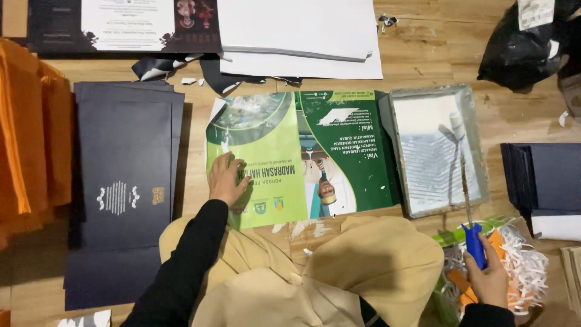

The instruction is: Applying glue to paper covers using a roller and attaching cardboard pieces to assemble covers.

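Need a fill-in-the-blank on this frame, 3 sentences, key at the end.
1. The left hand lies flat on the ____ poster.
2. The right hand holds a roller by its ____ handle.
3. The roller's head lies in the metal ____, right of the poster.

Missing words: green; blue; tray

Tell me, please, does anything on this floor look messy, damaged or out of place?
Yes. Torn scraps of dark paper lie loose above the green poster that the left hand presses flat. Pale smears mark the wooden floor below the poster. White paper shreds pile beside the right hand, which holds a blue-handled roller reaching into the metal tray.
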